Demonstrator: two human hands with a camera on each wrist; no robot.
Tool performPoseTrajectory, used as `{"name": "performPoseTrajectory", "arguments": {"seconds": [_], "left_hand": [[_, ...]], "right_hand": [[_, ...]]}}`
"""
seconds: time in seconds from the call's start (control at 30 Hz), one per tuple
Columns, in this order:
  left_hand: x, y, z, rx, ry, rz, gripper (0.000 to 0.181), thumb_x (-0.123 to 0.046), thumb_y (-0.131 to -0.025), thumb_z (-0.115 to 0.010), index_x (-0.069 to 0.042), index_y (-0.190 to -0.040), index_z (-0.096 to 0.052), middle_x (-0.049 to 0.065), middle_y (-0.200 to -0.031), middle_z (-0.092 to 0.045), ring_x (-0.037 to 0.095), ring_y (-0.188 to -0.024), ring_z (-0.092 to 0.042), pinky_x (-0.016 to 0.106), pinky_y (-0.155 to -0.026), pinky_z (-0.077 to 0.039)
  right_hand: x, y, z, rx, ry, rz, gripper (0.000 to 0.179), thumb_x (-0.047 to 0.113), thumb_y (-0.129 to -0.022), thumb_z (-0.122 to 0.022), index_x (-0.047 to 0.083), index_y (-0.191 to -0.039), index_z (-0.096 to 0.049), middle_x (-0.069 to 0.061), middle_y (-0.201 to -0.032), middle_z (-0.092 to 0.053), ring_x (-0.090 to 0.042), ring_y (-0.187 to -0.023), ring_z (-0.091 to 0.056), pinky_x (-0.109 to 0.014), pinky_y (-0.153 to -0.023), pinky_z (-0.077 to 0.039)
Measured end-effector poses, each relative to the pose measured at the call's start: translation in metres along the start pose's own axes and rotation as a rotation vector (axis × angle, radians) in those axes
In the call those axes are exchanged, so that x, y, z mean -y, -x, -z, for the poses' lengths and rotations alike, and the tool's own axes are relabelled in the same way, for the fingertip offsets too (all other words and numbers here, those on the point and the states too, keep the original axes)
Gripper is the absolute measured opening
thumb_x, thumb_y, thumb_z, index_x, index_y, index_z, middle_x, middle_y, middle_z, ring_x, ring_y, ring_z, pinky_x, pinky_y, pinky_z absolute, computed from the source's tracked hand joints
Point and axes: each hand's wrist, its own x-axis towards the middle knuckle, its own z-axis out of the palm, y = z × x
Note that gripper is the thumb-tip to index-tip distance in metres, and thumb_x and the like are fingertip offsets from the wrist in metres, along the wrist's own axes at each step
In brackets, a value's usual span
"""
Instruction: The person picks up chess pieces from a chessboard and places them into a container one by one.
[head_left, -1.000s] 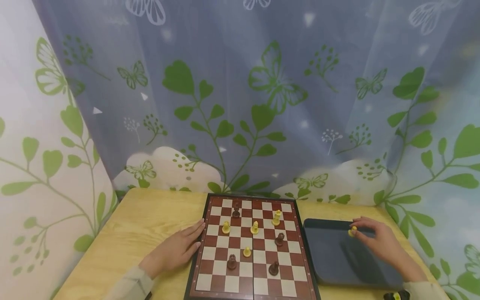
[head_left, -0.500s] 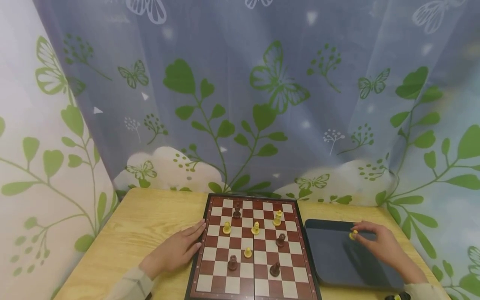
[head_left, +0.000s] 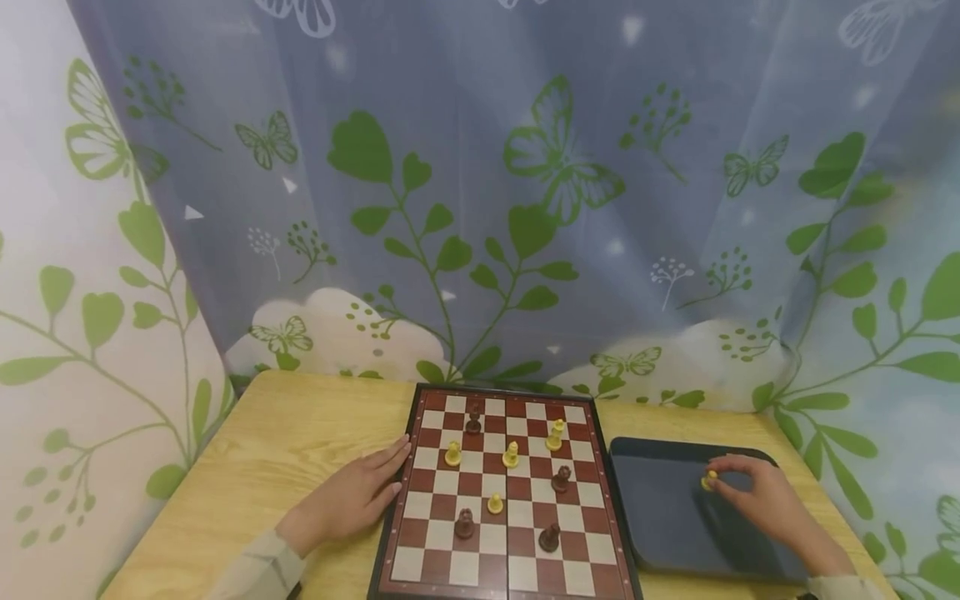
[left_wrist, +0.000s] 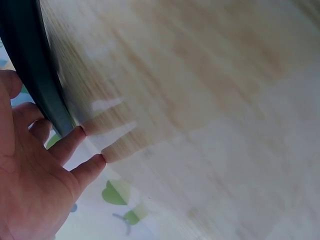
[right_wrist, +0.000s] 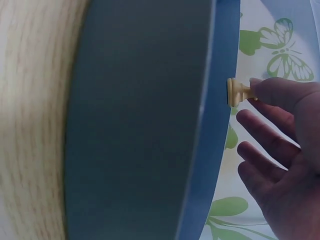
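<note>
My right hand (head_left: pixel 765 496) pinches a small yellow chess pawn (right_wrist: pixel 237 93) between thumb and forefinger, over the dark blue tray (head_left: pixel 660 517). In the right wrist view its round base points away from the fingers, close by the tray's surface. The other fingers are spread loosely. My left hand (head_left: pixel 348 500) rests at the left edge of the chessboard (head_left: pixel 495 567), fingers extended along the rim. In the left wrist view, the fingertips (left_wrist: pixel 100 161) reach the wooden surface beside the dark board edge (left_wrist: pixel 42 65).
On the board stand yellow pieces, among them a pawn (head_left: pixel 495 503) and a tall piece (head_left: pixel 554 435), and several dark brown pieces, one a knight (head_left: pixel 550 537). The board and tray lie side by side on a wooden table (head_left: pixel 315 417). A patterned curtain (head_left: pixel 465 208) hangs behind.
My right hand has lowered slightly with the yellow pawn toward the tray. The left hand and the pieces on the board stay in place; the head view shifts a little.
</note>
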Motion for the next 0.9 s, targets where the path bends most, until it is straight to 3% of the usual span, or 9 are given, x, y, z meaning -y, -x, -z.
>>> {"name": "performPoseTrajectory", "arguments": {"seconds": [0.23,0.57,0.77,0.9], "left_hand": [[0.000,0.000,0.000,0.007,-0.015,-0.004,0.057,-0.030,-0.110,-0.044,0.000,-0.157,-0.034,0.015,-0.164,-0.031,0.039,-0.144,-0.042,0.055,-0.116,-0.037],[-0.001,-0.001,0.001,0.007,-0.017,0.008,0.057,-0.030,-0.109,-0.044,-0.001,-0.157,-0.034,0.015,-0.165,-0.030,0.039,-0.144,-0.041,0.056,-0.116,-0.036],[0.002,-0.003,-0.001,0.006,-0.015,-0.001,0.057,-0.030,-0.109,-0.044,-0.001,-0.158,-0.032,0.015,-0.165,-0.029,0.038,-0.146,-0.040,0.054,-0.117,-0.036],[0.002,-0.004,0.001,0.004,-0.008,-0.002,0.057,-0.029,-0.109,-0.044,0.000,-0.157,-0.033,0.016,-0.165,-0.029,0.039,-0.146,-0.040,0.055,-0.117,-0.035]], "right_hand": [[0.004,0.002,0.003,0.000,0.050,0.034,0.016,0.008,-0.084,-0.082,0.005,-0.100,-0.077,-0.016,-0.106,-0.075,-0.044,-0.100,-0.068,-0.059,-0.085,-0.055],[0.036,-0.003,0.013,0.053,0.046,0.066,0.018,0.010,-0.088,-0.078,0.009,-0.106,-0.077,-0.011,-0.112,-0.074,-0.041,-0.105,-0.067,-0.056,-0.085,-0.056],[0.060,-0.007,0.008,0.037,0.002,0.127,0.019,0.008,-0.090,-0.076,0.008,-0.110,-0.076,-0.015,-0.118,-0.070,-0.044,-0.111,-0.063,-0.062,-0.088,-0.053],[0.078,-0.013,0.001,0.022,-0.021,0.185,0.019,0.010,-0.091,-0.076,0.010,-0.110,-0.076,-0.014,-0.119,-0.070,-0.040,-0.110,-0.063,-0.055,-0.084,-0.055]]}}
